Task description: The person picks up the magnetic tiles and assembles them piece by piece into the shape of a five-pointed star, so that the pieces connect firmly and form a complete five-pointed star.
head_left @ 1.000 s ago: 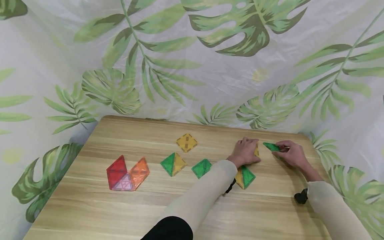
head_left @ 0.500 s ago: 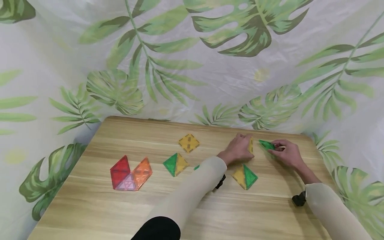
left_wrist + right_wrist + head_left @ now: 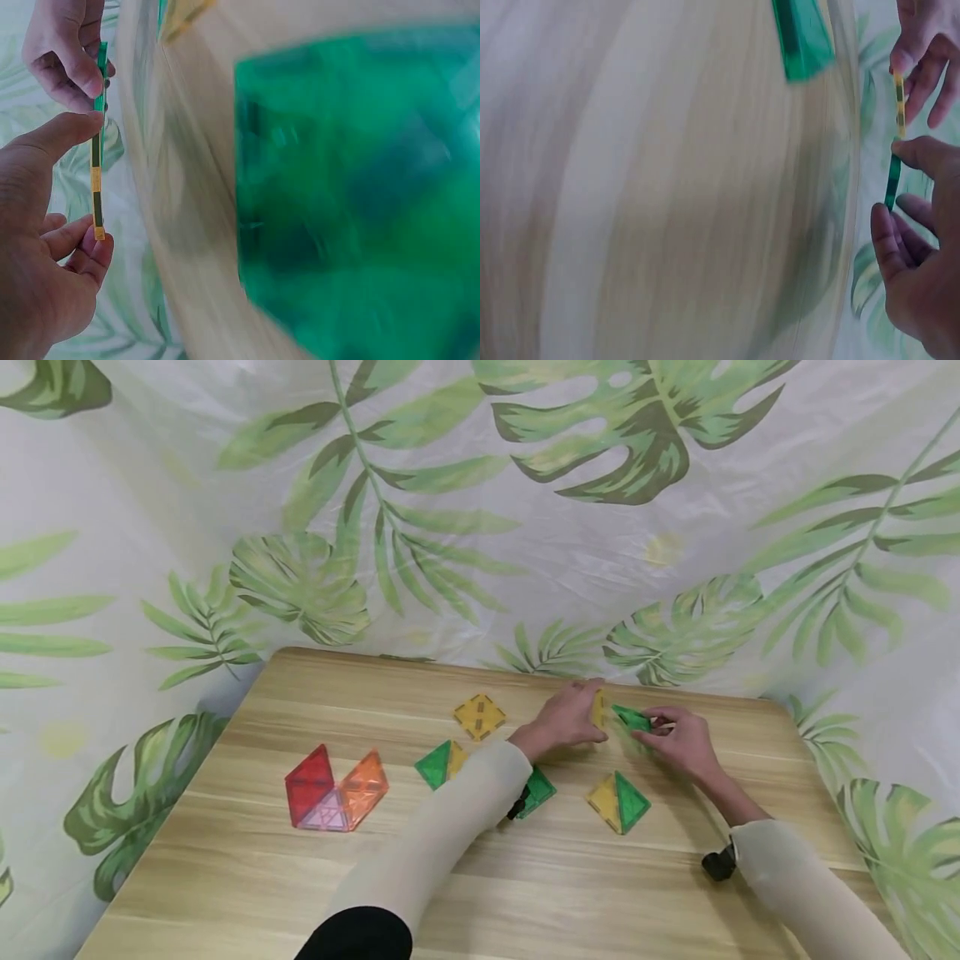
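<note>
**Two tiles held edge to edge above the bench**

No brand, label or writing can be read on any tile. Nearest on the wooden bench, a yellow-and-green pair and a green square tile are laid flat. Beyond them, above the bench's far part, a yellow tile is pinched by the left hand and a green tile by the right hand, the two tiles meeting edge to edge. To the left, a red-orange-pink cluster is seen. The bench is backed by a white leaf-print curtain.
</note>
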### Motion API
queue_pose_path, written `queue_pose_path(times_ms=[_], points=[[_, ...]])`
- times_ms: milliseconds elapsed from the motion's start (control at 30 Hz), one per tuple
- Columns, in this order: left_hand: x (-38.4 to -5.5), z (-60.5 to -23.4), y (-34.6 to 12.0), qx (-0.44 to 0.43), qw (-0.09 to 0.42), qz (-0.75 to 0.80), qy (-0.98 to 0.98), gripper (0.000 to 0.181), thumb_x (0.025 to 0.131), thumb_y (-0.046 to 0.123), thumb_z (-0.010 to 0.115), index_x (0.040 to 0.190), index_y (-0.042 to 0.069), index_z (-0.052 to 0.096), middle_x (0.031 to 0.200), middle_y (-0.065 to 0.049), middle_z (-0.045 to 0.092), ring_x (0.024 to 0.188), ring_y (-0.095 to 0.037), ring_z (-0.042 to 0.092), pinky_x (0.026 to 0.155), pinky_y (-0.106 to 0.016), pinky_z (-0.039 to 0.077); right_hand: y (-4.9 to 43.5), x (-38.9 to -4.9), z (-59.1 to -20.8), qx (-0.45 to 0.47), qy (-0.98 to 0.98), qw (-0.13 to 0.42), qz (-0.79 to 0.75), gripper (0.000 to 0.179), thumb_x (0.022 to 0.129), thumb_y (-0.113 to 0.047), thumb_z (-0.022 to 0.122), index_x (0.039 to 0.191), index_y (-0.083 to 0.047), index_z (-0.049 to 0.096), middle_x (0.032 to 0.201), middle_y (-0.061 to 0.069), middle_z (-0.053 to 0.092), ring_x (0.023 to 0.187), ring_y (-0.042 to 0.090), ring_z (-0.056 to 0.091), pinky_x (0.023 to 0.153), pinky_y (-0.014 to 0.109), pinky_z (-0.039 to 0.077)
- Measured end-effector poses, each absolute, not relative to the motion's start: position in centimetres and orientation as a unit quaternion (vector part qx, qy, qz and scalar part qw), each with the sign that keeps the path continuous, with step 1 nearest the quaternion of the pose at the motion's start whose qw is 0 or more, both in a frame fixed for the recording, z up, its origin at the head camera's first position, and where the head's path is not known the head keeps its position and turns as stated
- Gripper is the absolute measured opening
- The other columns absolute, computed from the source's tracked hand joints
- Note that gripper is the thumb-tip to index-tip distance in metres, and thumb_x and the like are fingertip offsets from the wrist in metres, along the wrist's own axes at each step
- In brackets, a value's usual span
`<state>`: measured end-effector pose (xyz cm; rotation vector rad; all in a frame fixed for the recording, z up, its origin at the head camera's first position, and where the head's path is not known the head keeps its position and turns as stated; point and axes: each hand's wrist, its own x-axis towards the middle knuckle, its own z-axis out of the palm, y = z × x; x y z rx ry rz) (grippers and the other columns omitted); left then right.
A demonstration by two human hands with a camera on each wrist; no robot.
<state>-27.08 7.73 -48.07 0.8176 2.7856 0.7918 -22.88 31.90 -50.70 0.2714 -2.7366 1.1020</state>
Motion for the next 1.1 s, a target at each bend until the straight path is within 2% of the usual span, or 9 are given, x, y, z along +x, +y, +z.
queue_pose_path(times_ms=[167, 300, 467, 833, 1100], points=[[-27.2, -47.8, 5.4, 0.272, 0.068, 0.257, 0.925, 0.098, 0.087, 0.034, 0.088, 0.165, 0.01, 0.034, 0.157, -0.013, 0.054, 0.149, -0.034, 0.045, 0.112, -0.045, 0.05, 29.9, -22.4, -50.5, 0.08, -0.923, 0.084, 0.367, 0.036, 0.086, -0.012, 0.089, 0.116, 0.005, 0.077, 0.102, 0.024, 0.072, 0.088, 0.037, 0.076, 0.069, 0.023, 0.061], [-26.9, -47.6, 4.1, 0.271, 0.074, 0.247, 0.927, 0.1, 0.086, 0.034, 0.09, 0.165, 0.009, 0.034, 0.157, -0.015, 0.054, 0.149, -0.036, 0.043, 0.114, -0.045, 0.049, 28.5, -22.0, -50.4, 0.072, -0.926, 0.082, 0.362, 0.038, 0.086, -0.014, 0.09, 0.116, 0.005, 0.077, 0.105, 0.024, 0.071, 0.088, 0.036, 0.076, 0.07, 0.027, 0.062], [-26.2, -47.8, 2.8, 0.269, 0.09, 0.236, 0.929, 0.103, 0.085, 0.035, 0.091, 0.165, 0.008, 0.033, 0.158, -0.017, 0.052, 0.153, -0.038, 0.038, 0.117, -0.047, 0.046, 27.1, -21.8, -50.6, 0.066, -0.928, 0.087, 0.356, 0.038, 0.086, -0.018, 0.09, 0.114, 0.004, 0.078, 0.1, 0.021, 0.073, 0.084, 0.031, 0.075, 0.068, 0.029, 0.061], [-25.0, -49.0, 0.9, 0.272, 0.093, 0.223, 0.931, 0.101, 0.086, 0.038, 0.09, 0.165, 0.009, 0.033, 0.151, -0.014, 0.059, 0.141, -0.032, 0.048, 0.104, -0.043, 0.055, 24.5, -21.9, -51.4, 0.057, -0.935, 0.086, 0.339, 0.035, 0.084, -0.019, 0.09, 0.108, 0.003, 0.08, 0.084, 0.012, 0.073, 0.073, 0.021, 0.068, 0.066, 0.034, 0.056], [-24.8, -49.9, 0.2, 0.269, 0.098, 0.223, 0.932, 0.097, 0.088, 0.039, 0.088, 0.164, 0.008, 0.036, 0.153, -0.014, 0.058, 0.135, -0.029, 0.051, 0.101, -0.043, 0.055, 23.0, -22.2, -51.6, 0.057, -0.945, 0.061, 0.316, 0.041, 0.084, -0.023, 0.09, 0.113, 0.005, 0.079, 0.085, 0.012, 0.074, 0.075, 0.021, 0.067, 0.069, 0.041, 0.058]])
